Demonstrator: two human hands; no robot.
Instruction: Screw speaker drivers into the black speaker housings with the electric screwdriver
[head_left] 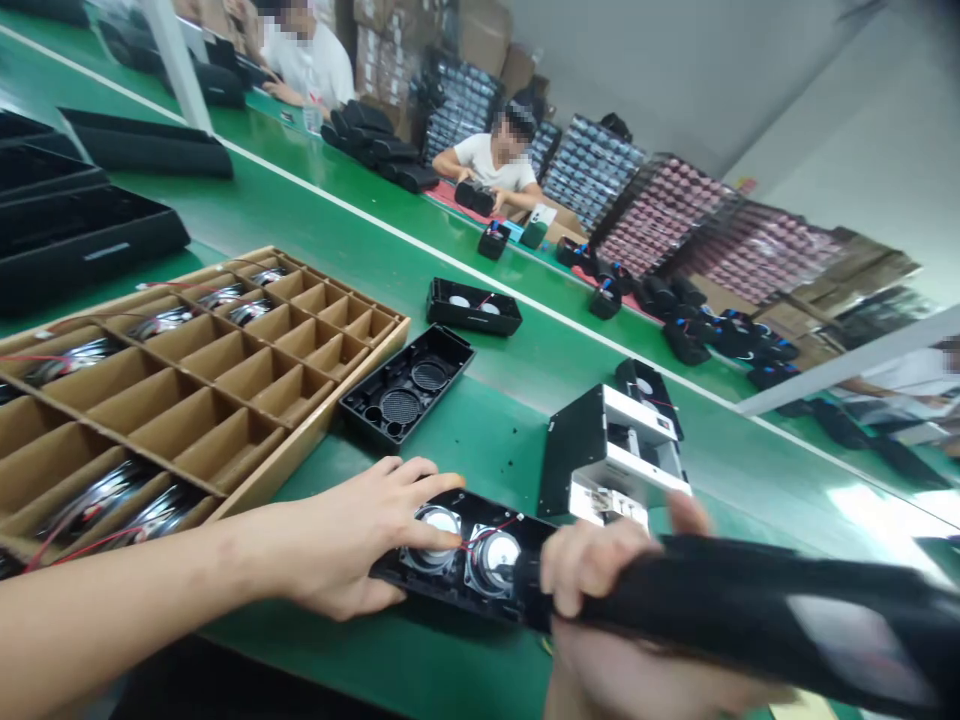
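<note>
At the green workbench: the near edge, seen from above, runs under both hands.

Far left: a wood-framed cardboard divider tray [300, 460] holds round speaker drivers [101, 505] with red wires in some compartments; others show bare cardboard.

Left hand [360, 535]: closed over the long edge of a black speaker housing [469, 600], thumb reaching inside beside the first driver.

Speaker housing: lying open side up on the bench [480, 440], just right of the tray corner, with two drivers and a red wire between them.

Beyond it: an open black grille shell [405, 385] lies near the tray, and another black shell with two drivers [472, 308] sits farther off.

Right hand [600, 570]: fingers wrapped firmly around a black sleeve [750, 600], its end pressed against the housing's right end.

Behind that hand: a black-and-white boxy unit [611, 450] stands near a smaller black piece.

Far bench: a co-worker [491, 160] in a white shirt handles a black speaker [475, 197], with stacked trays [660, 225] behind.
</note>
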